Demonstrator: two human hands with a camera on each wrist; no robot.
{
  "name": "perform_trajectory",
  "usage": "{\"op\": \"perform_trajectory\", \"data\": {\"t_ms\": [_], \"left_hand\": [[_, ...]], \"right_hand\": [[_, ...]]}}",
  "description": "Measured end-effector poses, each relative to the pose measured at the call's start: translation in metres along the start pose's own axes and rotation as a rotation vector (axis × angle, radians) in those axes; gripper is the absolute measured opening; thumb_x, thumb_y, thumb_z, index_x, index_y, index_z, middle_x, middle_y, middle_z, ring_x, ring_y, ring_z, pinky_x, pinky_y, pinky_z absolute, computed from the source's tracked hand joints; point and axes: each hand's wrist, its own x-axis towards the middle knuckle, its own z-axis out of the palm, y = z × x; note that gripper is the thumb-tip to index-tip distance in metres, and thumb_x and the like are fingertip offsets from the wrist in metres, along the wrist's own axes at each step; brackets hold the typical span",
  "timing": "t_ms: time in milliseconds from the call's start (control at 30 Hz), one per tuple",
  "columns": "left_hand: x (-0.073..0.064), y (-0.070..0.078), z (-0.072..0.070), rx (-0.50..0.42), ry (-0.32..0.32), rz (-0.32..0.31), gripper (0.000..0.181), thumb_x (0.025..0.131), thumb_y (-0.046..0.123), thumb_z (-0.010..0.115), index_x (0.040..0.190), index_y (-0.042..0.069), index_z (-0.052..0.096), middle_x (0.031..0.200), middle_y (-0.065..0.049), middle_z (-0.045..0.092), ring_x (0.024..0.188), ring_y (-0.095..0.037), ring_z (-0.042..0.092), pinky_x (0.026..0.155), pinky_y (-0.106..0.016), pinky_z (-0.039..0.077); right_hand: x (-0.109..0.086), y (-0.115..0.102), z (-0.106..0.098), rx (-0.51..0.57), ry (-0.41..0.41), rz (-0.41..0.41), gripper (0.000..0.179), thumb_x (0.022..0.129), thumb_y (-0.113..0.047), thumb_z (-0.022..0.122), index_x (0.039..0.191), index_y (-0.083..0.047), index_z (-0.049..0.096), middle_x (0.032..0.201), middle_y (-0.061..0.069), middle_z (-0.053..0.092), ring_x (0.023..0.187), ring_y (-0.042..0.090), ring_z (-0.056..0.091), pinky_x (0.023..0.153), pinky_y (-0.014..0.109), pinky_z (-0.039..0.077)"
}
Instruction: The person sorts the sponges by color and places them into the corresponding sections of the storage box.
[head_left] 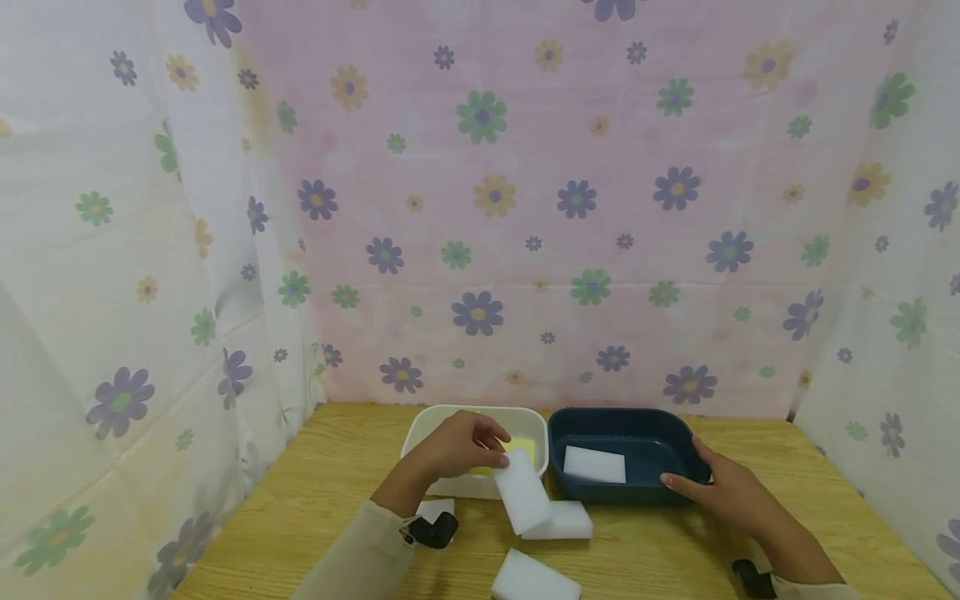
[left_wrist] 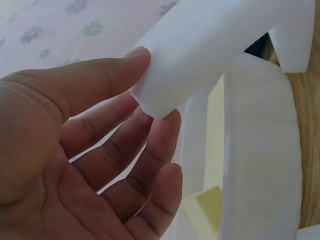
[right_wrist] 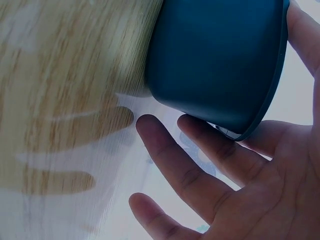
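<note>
My left hand [head_left: 465,442] pinches one end of a white sponge block [head_left: 522,492] between thumb and fingertips, as the left wrist view also shows. The held sponge hangs tilted in front of the white basin [head_left: 420,419], overlapping another white sponge [head_left: 564,521] on the table. My right hand [head_left: 720,483] grips the right end of a dark blue basin [head_left: 630,496], thumb at the front rim and other fingers by its far right side; in the right wrist view some fingers are spread off its wall. One white sponge [head_left: 595,464] lies inside the blue basin.
Yellow pieces [head_left: 525,447] lie in the white basin, which stands left of the blue one. Another white sponge [head_left: 536,577] lies at the table's front, and a white piece [head_left: 435,510] shows behind my left wrist. Flowered curtains [head_left: 525,250] enclose the wooden table [head_left: 337,467].
</note>
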Motion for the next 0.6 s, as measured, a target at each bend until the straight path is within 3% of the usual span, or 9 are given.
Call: {"op": "perform_trajectory", "data": {"t_ms": [400,600], "left_hand": [[0.003,0.008,0.002,-0.112,0.005,-0.037,0.03,0.09,0.024,0.083,0.115,0.009,0.076,0.099,-0.002,0.073,0.086,-0.017,0.066,0.071,-0.033,0.055],[0.007,0.013,0.007,-0.172,0.003,-0.013,0.026,0.091,0.021,0.081,0.113,0.008,0.077,0.097,-0.004,0.073,0.084,-0.017,0.067,0.072,-0.038,0.059]], "right_hand": [[0.0,0.001,0.001,-0.009,0.008,-0.007,0.115,0.095,-0.069,0.059,0.161,0.01,0.01,0.159,0.043,0.022,0.138,0.064,0.036,0.101,0.072,0.042],[0.0,0.001,0.001,-0.009,0.009,-0.005,0.114,0.095,-0.068,0.059,0.161,0.011,0.011,0.159,0.043,0.022,0.138,0.064,0.036,0.101,0.072,0.042]]}}
